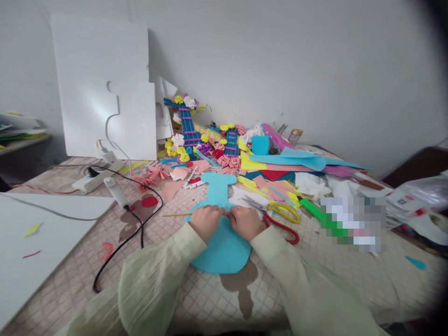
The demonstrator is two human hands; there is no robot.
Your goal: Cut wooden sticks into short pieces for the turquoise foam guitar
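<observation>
The bench (70, 280) is littered with coloured paper scraps, and in the middle lies a blue vase-shaped cutout (224, 247), flat on the checked cloth. Both hands rest on its waist, knuckles up, fingers curled. The left hand (206, 220) and right hand (246, 222) nearly touch, pinching a thin wooden stick (175, 215) against it. Red-handled scissors (280, 223) lie just beside the right hand.

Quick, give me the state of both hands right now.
Left hand: closed, fingers pinching something small on the blue vase-shaped cutout.
Right hand: closed, fingers meeting the left hand's on the same cutout.
</observation>
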